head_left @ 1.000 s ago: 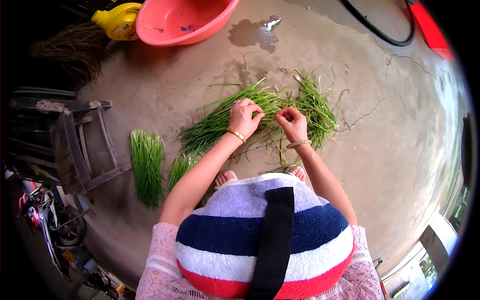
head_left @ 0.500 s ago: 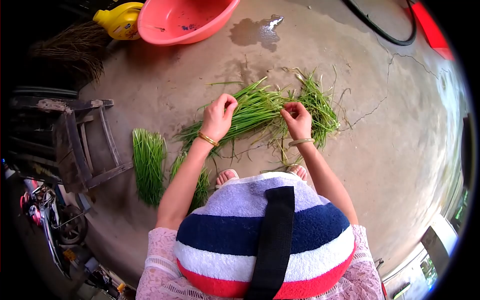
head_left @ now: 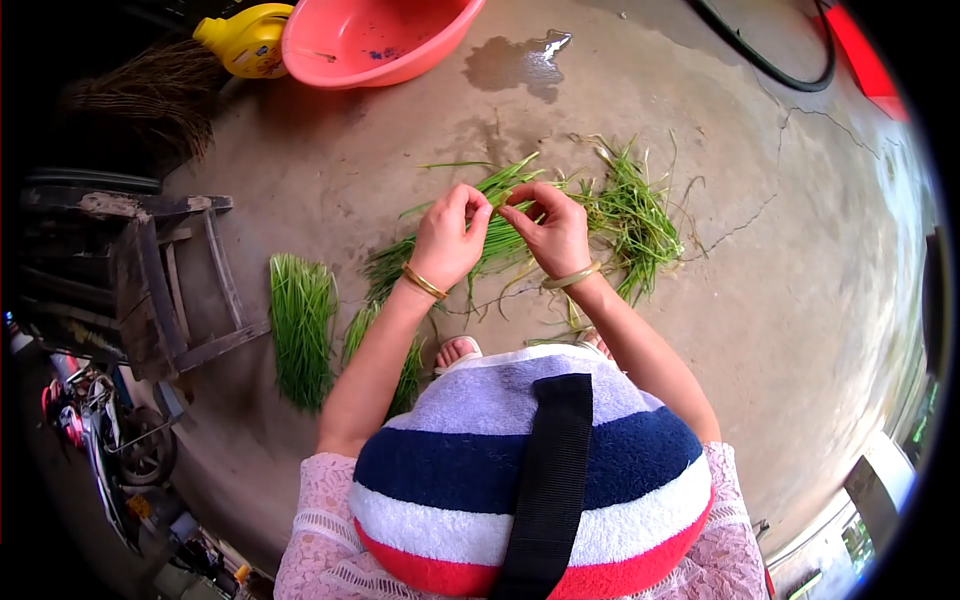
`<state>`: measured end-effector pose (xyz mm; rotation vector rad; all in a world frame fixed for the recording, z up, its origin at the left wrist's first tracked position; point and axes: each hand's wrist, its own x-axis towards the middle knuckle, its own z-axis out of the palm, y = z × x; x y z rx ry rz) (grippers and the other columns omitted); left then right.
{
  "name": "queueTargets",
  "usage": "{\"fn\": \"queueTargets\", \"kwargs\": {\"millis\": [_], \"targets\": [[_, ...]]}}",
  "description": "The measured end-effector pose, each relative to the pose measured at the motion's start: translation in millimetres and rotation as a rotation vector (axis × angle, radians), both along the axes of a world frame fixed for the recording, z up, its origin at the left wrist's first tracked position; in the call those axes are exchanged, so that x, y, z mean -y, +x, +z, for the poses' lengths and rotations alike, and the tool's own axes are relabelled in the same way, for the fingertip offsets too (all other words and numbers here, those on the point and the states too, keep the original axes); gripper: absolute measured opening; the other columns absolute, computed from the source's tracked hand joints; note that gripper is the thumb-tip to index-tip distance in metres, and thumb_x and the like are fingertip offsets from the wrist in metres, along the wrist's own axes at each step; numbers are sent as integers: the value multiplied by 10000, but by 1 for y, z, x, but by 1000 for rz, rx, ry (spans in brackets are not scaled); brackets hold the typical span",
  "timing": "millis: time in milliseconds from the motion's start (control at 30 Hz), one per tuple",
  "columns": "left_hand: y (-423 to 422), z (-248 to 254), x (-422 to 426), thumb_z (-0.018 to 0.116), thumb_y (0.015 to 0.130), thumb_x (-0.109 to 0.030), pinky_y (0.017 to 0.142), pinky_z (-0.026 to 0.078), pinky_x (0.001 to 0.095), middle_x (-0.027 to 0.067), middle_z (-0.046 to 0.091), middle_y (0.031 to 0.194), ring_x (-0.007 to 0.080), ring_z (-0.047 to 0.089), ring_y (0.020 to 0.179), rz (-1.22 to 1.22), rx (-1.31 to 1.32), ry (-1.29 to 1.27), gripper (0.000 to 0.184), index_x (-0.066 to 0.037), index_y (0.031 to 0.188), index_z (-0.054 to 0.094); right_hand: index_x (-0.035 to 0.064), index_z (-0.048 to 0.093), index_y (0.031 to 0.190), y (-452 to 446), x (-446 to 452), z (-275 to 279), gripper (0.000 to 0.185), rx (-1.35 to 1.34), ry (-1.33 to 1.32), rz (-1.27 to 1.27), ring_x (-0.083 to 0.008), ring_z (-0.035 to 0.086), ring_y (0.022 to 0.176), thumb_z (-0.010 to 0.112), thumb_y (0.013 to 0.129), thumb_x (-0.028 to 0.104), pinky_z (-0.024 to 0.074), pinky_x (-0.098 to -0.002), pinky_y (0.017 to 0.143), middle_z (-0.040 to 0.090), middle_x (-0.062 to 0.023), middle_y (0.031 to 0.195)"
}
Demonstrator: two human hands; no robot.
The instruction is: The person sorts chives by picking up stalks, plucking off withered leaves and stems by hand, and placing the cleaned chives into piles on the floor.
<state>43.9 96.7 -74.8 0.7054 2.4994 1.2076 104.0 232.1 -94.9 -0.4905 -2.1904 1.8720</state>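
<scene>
Both hands are close together above a loose heap of green chives [head_left: 502,258] on the floor. My left hand [head_left: 448,240] is closed in a pinch, with thumb and forefinger meeting. Facing it, my right hand [head_left: 556,232] pinches too, its fingertips nearly touching the left ones. A thin yellowish-green bit, seemingly a chive stalk [head_left: 505,199], shows between the fingertips; most of it is hidden. To the right lies a tangled pile of chive scraps [head_left: 640,220]. Left of my left arm are a neat chive bundle [head_left: 300,335] and a smaller bunch [head_left: 408,375], partly behind the arm.
A pink basin [head_left: 375,45] and a yellow jug [head_left: 245,40] stand at the far side, near a twig broom [head_left: 150,95]. A wooden stool [head_left: 165,285] is at left. Water wets the floor [head_left: 515,65]. A black hose [head_left: 770,70] curves at the upper right.
My right hand has moved left from the edge of the scrap pile to meet my left hand. The left hand has shifted only slightly to the right.
</scene>
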Motion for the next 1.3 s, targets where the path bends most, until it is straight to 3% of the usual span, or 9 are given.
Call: {"fn": "queueTargets", "kwargs": {"millis": [233, 367, 500, 600, 733, 833, 933, 1100, 1300], "targets": [[3, -6, -2, 529, 818, -74, 584, 429, 220, 45, 599, 804, 68, 518, 651, 79, 161, 75, 75, -1, 814, 513, 54, 576, 697, 5, 3, 3, 92, 1, 211, -17, -165, 503, 482, 646, 663, 103, 405, -277, 460, 530, -65, 623], [2, -21, 2, 519, 821, -58, 657, 428, 203, 59, 576, 913, 74, 508, 789, 145, 295, 281, 58, -1, 814, 521, 58, 571, 693, 10, 9, -1, 88, -9, 260, 42, -170, 511, 486, 631, 665, 116, 411, -284, 463, 515, -67, 606], [-1, -17, 8, 526, 810, -43, 703, 436, 205, 80, 535, 1023, 104, 493, 923, 153, 367, 378, 40, -14, 835, 539, 49, 576, 720, 16, 13, -16, 90, 64, 190, 342, -148, 527, 512, 608, 703, 132, 421, -267, 475, 567, -58, 666], [4, -14, 9, 545, 792, -26, 723, 450, 225, 82, 519, 1056, 121, 495, 955, 124, 383, 372, 42, -15, 832, 548, 20, 573, 871, 14, 11, -11, 178, 247, -587, 128, -58, 515, 594, 571, 803, 185, 406, -196, 505, 602, 0, 724], [17, -15, 10, 597, 712, -16, 861, 412, 309, 131, 493, 1138, 231, 480, 1071, -137, 70, 74, 170, -15, 883, 599, 38, 581, 893, 16, 0, -14, 166, 289, -551, 126, -55, 544, 679, 591, 790, 167, 405, -180, 541, 614, -9, 775], [24, -14, 13, 598, 692, -28, 919, 360, 336, 146, 474, 1194, 261, 461, 1102, -174, 77, 103, 253, -61, 942, 624, 44, 601, 951, 24, -7, -27, 197, 278, -647, 57, -55, 551, 717, 599, 784, 149, 408, -177, 582, 619, -7, 811], [18, -9, 24, 595, 700, -36, 920, 358, 334, 148, 472, 1199, 265, 458, 1108, -83, 75, 101, 254, -83, 947, 634, 54, 600, 978, 30, -16, -25, 200, 281, -704, 19, -59, 551, 744, 582, 797, 138, 422, -183, 623, 616, -7, 828], [-1, -1, 45, 584, 744, -55, 906, 375, 325, 107, 515, 1162, 248, 468, 1103, 157, -229, -53, 195, -99, 923, 648, 51, 591, 996, 37, -29, -32, 200, 263, -976, -24, -64, 542, 738, 562, 821, 143, 445, -207, 666, 608, -18, 872], [1, 9, 19, 690, 661, -98, 849, 416, 314, 73, 630, 889, 229, 551, 947, -3, -204, 55, 201, -83, 858, 656, 41, 593, 946, 34, -16, -23, 170, 267, -959, -24, -65, 539, 707, 575, 812, 144, 438, -193, 651, 603, -6, 811]]}}
